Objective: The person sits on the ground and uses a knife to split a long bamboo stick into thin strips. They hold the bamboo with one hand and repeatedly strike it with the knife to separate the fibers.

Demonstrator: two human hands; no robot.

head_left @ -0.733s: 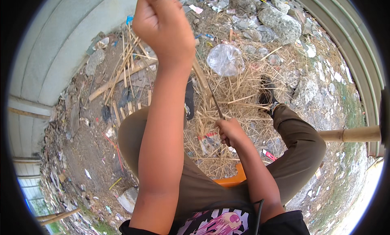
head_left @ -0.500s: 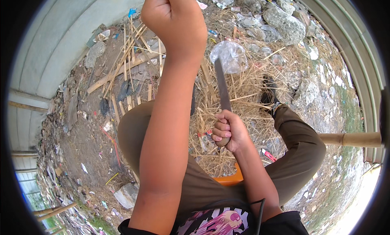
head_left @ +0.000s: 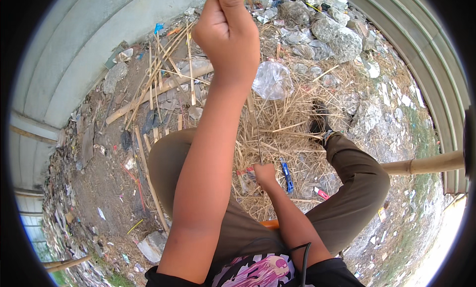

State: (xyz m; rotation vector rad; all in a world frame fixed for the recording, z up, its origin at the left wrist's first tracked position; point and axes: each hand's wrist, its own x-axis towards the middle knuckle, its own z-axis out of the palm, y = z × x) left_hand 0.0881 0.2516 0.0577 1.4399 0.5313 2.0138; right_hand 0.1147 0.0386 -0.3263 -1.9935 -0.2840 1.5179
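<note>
My left hand (head_left: pixel 225 24) is raised high at the top edge. Its fingers are curled closed, and whatever they may hold is cut off by the frame. Low between my knees, my right hand (head_left: pixel 265 175) is wrapped round the handle of a long knife (head_left: pixel 260 150). The blade points away from me and shows almost edge-on, as a thin dark line over the straw. Just right of that hand lies a blue utility knife (head_left: pixel 286 175). A clear plastic bag (head_left: pixel 273 81) sits beyond the blade.
Split bamboo strips (head_left: pixel 150 84) and a thicker bamboo pole (head_left: pixel 163 86) lie at the far left. Rubble chunks (head_left: pixel 337 38) stand at the far right. A red cutter (head_left: pixel 321 193) lies by my right leg. Under me is something orange (head_left: pixel 270 223). A horizontal bamboo pole (head_left: pixel 426 163) juts in at right.
My right hand has dropped toward me, and its knife has turned from broad side to edge-on. My left hand has shifted slightly right and nearer. The blue utility knife has come into sight.
</note>
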